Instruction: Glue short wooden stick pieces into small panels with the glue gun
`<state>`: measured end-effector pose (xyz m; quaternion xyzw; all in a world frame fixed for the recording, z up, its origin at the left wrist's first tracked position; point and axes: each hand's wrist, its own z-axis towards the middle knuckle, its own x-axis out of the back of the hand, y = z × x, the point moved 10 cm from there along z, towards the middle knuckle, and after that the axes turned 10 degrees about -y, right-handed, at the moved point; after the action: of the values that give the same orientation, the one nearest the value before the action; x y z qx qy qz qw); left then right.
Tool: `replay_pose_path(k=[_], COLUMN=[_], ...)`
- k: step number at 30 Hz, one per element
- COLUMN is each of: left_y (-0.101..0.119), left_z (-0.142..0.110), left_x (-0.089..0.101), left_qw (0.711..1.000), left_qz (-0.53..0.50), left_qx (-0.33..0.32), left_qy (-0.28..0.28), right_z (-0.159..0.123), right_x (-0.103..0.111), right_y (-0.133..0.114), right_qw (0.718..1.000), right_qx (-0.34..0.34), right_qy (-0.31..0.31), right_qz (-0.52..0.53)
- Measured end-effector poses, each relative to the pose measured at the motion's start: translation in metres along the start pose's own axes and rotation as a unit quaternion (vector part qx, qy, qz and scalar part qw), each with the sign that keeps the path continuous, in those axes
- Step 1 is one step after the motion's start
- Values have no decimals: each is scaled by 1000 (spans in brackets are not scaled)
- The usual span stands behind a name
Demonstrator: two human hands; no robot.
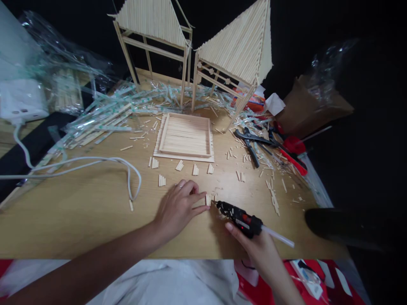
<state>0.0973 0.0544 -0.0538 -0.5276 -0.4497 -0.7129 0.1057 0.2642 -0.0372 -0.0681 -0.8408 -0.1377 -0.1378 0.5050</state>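
Your left hand (pixel 179 205) has its thumb and index finger nearly closed, pinching the ends of a small bundle of sticks (pixel 208 200) just below the centre of the frame. Your right hand (pixel 254 243), lower right of centre, is wrapped around a black glue gun (pixel 243 220); its nozzle points left at the bundle's right side, but you cannot tell whether the tip touches. A clear glue stick (pixel 278 236) pokes out of the gun's back end.

Above your left hand, several matching stick clusters (pixel 162 180) lie in a loose row on the wooden table (pixel 95 220). Beyond them, in the middle of the frame, a shallow wooden tray (pixel 185 135) rests on a mat of sticks (pixel 184 158). Two stick-built house frames with slatted roofs stand at the top, one left (pixel 152 25) and one right (pixel 235 46). A black cutter (pixel 251 137) lies right of the tray, and a white cable (pixel 85 159) loops across the left.
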Motion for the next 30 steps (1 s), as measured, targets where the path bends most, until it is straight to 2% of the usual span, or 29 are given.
replay_pose_path(k=[4, 11, 16, 26, 30], left_y=[0, 0, 1, -1, -2], left_z=[0, 0, 0, 0, 1], left_x=[0, 0, 0, -1, -1], left_qw=[1000, 1000, 1000, 1000, 1000], left_qz=[-5, 1, 4, 2, 0], left_qx=[0, -4, -3, 1, 5], left_qy=[2, 1, 0, -2, -2], right_z=[4, 7, 3, -4, -8], right_x=[0, -1, 0, 8, 7], right_y=[-6, -1, 3, -4, 0], right_qw=[1000, 1000, 1000, 999, 1000], right_qx=[14, -8, -24, 1, -7], right_qy=[2, -1, 4, 35, 22], right_qz=[5, -13, -1, 12, 9])
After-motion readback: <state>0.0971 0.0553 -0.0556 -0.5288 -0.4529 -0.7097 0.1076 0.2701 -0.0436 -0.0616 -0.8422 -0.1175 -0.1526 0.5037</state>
